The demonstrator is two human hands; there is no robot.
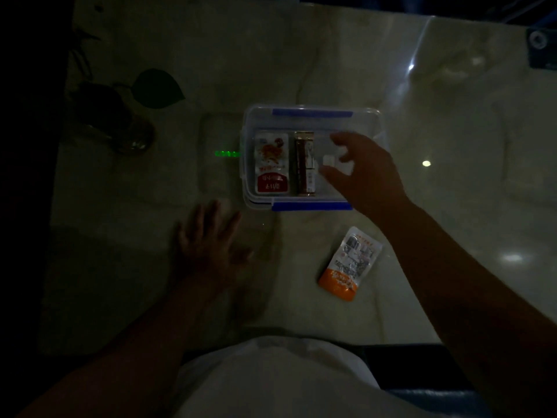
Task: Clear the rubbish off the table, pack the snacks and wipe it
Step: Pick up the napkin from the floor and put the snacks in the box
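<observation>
A clear plastic box (364, 116) with blue clips stands mid-table. Inside lie a red-and-white snack packet (271, 162) and a brown snack bar (305, 162). My right hand (364, 173) hovers over the box's right half, fingers curled around a small white packet (334, 162); whether it grips or just touches it is unclear. An orange-and-silver snack packet (349, 263) lies on the table in front of the box. My left hand (211, 242) rests flat on the table, fingers spread, left of that packet.
The scene is dim. A glass vase (132, 134) with a dark leaf (156, 89) stands at the left. Green lights (227, 153) glow beside the box. The table's near edge (331, 336) runs just before my body. A dark object (542, 49) sits far right.
</observation>
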